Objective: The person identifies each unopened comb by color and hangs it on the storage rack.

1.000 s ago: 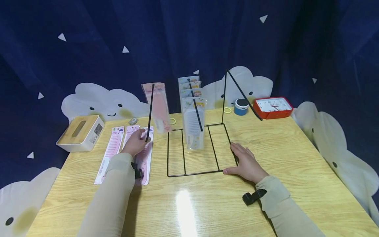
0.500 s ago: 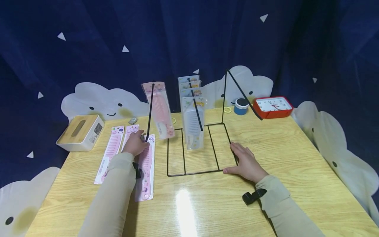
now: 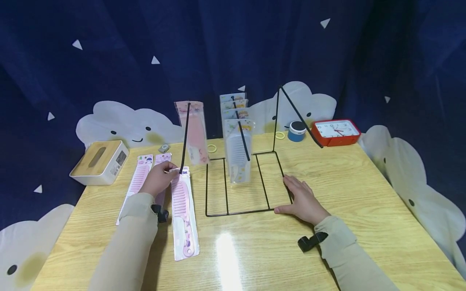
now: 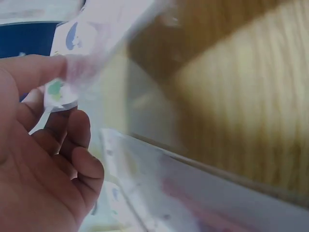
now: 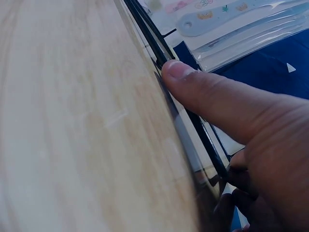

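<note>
My left hand (image 3: 159,178) pinches the top of a packaged pink comb (image 3: 183,212) between thumb and fingers; the pack hangs tilted near the tip of the left prong of a black wire rack (image 3: 247,213). In the left wrist view the pack's printed top (image 4: 72,38) shows at the thumb. My right hand (image 3: 302,200) rests on the rack's front right corner, thumb along the front wire and fingers on the side wire. One pink comb pack (image 3: 194,133) hangs on the left prong, and several blue comb packs (image 3: 238,151) hang on the middle one. The right prong (image 3: 300,115) is bare.
Two more pink comb packs lie on the table (image 3: 255,250) at the left, one (image 3: 140,173) partly behind my arm. A tissue box (image 3: 100,163) stands beyond them. At the back right are a blue speaker (image 3: 296,131), a red clock (image 3: 335,132) and a yellow ring (image 3: 279,135).
My left hand has lifted the pink comb pack off the table and brought its bottom end nearer, tilting it. The hanging pink pack swung forward and back. The right hand stays put.
</note>
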### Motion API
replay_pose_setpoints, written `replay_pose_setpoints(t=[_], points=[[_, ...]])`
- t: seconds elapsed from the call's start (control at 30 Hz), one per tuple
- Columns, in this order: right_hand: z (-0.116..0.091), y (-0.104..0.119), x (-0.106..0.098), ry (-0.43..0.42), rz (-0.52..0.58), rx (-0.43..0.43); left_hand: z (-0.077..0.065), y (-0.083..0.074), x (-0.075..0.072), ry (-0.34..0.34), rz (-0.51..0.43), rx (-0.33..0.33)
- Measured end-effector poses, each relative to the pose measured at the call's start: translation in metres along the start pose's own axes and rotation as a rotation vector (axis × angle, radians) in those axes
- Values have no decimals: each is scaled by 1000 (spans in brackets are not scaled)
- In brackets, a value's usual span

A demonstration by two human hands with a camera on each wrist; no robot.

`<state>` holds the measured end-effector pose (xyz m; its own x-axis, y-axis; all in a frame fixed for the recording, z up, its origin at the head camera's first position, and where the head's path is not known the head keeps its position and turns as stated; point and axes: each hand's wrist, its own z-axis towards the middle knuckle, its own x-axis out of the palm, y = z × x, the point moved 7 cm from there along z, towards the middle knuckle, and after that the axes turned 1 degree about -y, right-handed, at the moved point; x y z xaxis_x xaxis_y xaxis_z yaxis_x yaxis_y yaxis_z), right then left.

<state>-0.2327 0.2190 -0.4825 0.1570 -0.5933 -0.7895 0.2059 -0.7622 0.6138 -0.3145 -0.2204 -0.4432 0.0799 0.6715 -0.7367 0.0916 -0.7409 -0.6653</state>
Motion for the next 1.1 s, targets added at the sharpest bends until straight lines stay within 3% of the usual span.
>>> replay_pose_setpoints(t=[0.27,0.43,0.6,0.83,1.0,1.1], points=[[0,2,0,5,5,0,-36,-33,-31,-148,-206,124],[0,2,-1,4,2,5,-69,-60,-43,-189,-324,175],[0,0,0,1,-2,-1,-97,-82,-49,-227,-398,272],[-1,-2,0,-3,-4,2,-138,-114,-53,-292,-465,489],[0,-2,0,-6,-9,-3,-164,-138,-56,-299,-557,672],[0,-1,0,-6,-7,-5,-175,-149,-59,-303,-608,749]])
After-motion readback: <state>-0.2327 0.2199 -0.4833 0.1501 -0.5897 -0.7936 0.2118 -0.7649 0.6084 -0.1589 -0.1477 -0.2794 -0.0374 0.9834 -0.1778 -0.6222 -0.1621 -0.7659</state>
